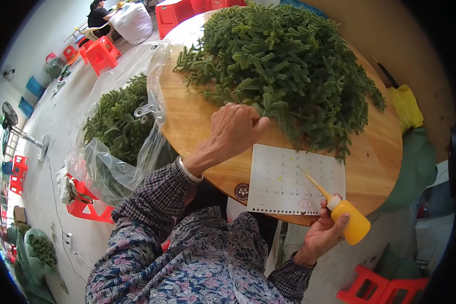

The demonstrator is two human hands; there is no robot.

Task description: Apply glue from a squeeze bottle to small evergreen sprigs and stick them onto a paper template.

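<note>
In my right hand [323, 234] is a yellow squeeze bottle [353, 223], tilted, its long thin nozzle pointing up and left over a white calendar sheet [273, 175]. The sheet lies at the table's near edge and has small yellow marks on it. My left hand [233, 129] hovers over the wood beside a big heap of green artificial fir sprigs [283, 66]. Its fingers are curled under with the thumb toward the heap; whatever they hold is hidden. A pale bracelet [189, 171] circles the left wrist.
The round wooden table [185, 109] carries the heap. At its left, a clear plastic bag [137, 169] of more sprigs is clipped at the rim and sits by a red stool [88, 205]. A yellow cloth [406, 107] hangs at the right. Another person [99, 17] sits far back.
</note>
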